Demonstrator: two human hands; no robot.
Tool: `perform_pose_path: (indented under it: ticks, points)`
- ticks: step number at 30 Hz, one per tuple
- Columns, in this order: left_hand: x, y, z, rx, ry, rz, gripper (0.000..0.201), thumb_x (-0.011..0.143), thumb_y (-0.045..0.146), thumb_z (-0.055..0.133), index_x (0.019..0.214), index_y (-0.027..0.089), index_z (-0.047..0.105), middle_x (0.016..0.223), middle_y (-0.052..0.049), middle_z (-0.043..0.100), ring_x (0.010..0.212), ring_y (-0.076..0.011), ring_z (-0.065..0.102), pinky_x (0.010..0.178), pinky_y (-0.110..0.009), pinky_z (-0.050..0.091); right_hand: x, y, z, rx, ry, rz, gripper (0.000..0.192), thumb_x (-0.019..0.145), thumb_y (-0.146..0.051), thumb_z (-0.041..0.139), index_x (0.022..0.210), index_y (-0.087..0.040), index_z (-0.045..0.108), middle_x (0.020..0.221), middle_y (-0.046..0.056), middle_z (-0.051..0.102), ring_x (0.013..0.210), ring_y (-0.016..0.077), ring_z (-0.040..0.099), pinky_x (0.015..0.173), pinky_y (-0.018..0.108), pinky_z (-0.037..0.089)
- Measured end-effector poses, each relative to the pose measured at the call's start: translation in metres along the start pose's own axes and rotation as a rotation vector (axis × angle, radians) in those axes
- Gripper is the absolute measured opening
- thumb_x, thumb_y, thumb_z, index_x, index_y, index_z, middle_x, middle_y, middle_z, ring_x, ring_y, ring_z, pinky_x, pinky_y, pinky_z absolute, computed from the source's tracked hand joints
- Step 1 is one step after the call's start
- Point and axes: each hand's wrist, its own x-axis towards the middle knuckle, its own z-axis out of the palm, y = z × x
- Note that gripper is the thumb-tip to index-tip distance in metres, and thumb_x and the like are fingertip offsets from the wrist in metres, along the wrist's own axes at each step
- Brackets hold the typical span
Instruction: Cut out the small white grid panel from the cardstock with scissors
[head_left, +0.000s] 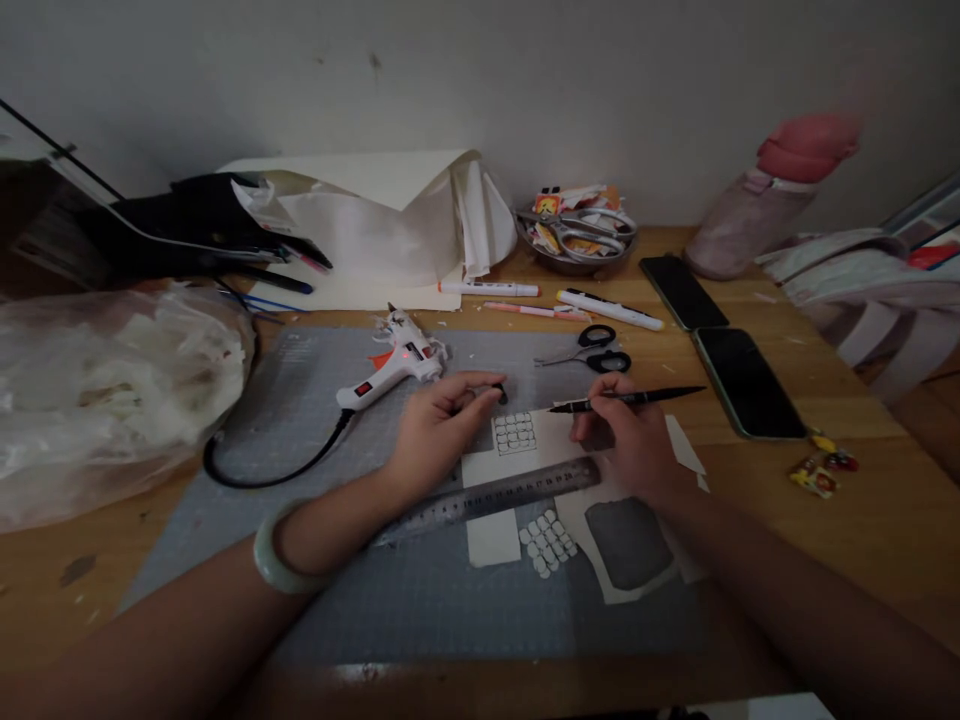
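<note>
Pen (626,398) over grey cutting mat (420,590)

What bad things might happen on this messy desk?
The glue gun shows a red light, so it may be hot, and it lies close to the left hand, which might brush its tip. The right hand holds a pen over the white paper, so a slip might mark it. The small cut pieces lie loose by the ruler, and a forearm might scatter them.

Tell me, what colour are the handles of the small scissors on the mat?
Black. The small scissors show this clearly in the head view, beyond the right hand.
</note>
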Motion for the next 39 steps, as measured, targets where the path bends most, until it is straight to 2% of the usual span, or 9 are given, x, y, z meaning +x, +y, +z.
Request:
perform_pose_path:
  ticks: [2,5,14,20,23,25,29,31,39]
  points:
    - [0.001,0.0,-0.001,-0.013,0.008,-0.026,0.026,0.08,0.033,0.062,0.097,0.017,0.073,0.042,0.008,0.043,0.038,-0.0075,0.033,0.039,-0.02,0.021,0.004,-0.003,0.001,0.044,0.034,0.086,0.019,0.066,-0.037,0.056,0.073,-0.024,0.043,0.045,-0.006,0.055,0.047,0.0142,0.054,0.051,0.026,0.043]
    - [0.001,-0.003,-0.001,-0.01,-0.035,-0.035,0.026,0.081,0.035,0.061,0.097,0.017,0.072,0.043,0.008,0.038,0.04,-0.0081,0.031,0.04,-0.021,0.02,0.005,-0.004,0.001,0.051,0.029,0.108,0.02,0.065,-0.037,0.056,0.074,-0.024,0.044,0.046,-0.006,0.055,0.048,0.0144,0.055,0.051,0.025,0.042]
    - [0.001,-0.001,0.003,-0.064,-0.017,0.005,0.013,0.082,0.03,0.059,0.09,0.021,0.065,0.067,0.003,0.057,0.051,-0.0092,0.042,0.047,-0.021,0.034,0.0,-0.004,0.001,-0.037,-0.082,0.013,0.02,0.072,-0.037,0.058,0.075,-0.022,0.046,0.051,-0.004,0.056,0.051,0.0131,0.054,0.05,0.025,0.041]
    - [0.005,0.0,0.005,-0.26,-0.026,-0.06,0.014,0.082,0.031,0.058,0.089,0.019,0.056,0.07,0.004,0.056,0.045,-0.006,0.042,0.042,-0.019,0.031,0.003,-0.005,0.002,0.028,-0.078,0.037,0.032,0.067,-0.048,0.067,0.078,-0.021,0.052,0.056,-0.003,0.059,0.052,0.0124,0.054,0.049,0.025,0.041]
    - [0.005,0.0,0.005,-0.288,-0.021,-0.08,0.014,0.082,0.03,0.058,0.09,0.019,0.054,0.069,0.005,0.056,0.044,-0.0056,0.043,0.042,-0.018,0.031,0.005,-0.004,0.0,0.035,-0.097,0.07,0.04,0.068,-0.058,0.066,0.073,-0.022,0.052,0.05,-0.005,0.052,0.044,0.0108,0.047,0.043,0.024,0.035]
    - [0.005,0.0,0.005,-0.295,-0.005,-0.093,0.013,0.082,0.03,0.057,0.089,0.019,0.053,0.068,0.005,0.056,0.044,-0.0055,0.043,0.042,-0.018,0.031,0.005,-0.005,-0.002,0.048,-0.183,0.115,0.043,0.069,-0.062,0.063,0.065,-0.021,0.051,0.045,-0.006,0.046,0.039,0.0092,0.04,0.039,0.024,0.028]
    - [0.004,0.001,0.005,-0.301,-0.004,-0.106,0.011,0.083,0.029,0.056,0.089,0.02,0.053,0.066,0.006,0.054,0.044,-0.0057,0.042,0.042,-0.018,0.032,0.003,-0.009,-0.01,0.095,-0.573,0.269,0.044,0.068,-0.056,0.065,0.052,-0.019,0.048,0.042,-0.004,0.043,0.037,0.0074,0.033,0.039,0.024,0.019]
    - [0.004,0.001,0.005,-0.312,-0.016,-0.094,0.01,0.084,0.029,0.056,0.089,0.02,0.053,0.063,0.006,0.053,0.043,-0.006,0.042,0.042,-0.018,0.031,0.001,-0.009,-0.013,0.06,-0.702,0.322,0.04,0.068,-0.051,0.066,0.052,-0.017,0.051,0.042,-0.004,0.044,0.039,0.0068,0.031,0.04,0.024,0.017]
    - [0.005,0.002,0.005,-0.308,-0.007,-0.079,0.014,0.084,0.033,0.056,0.089,0.021,0.053,0.063,0.006,0.053,0.043,-0.0067,0.042,0.044,-0.019,0.031,0.001,-0.006,-0.015,-0.027,-0.792,0.342,0.034,0.07,-0.043,0.063,0.053,-0.016,0.053,0.044,-0.005,0.043,0.04,0.0062,0.031,0.04,0.023,0.016]
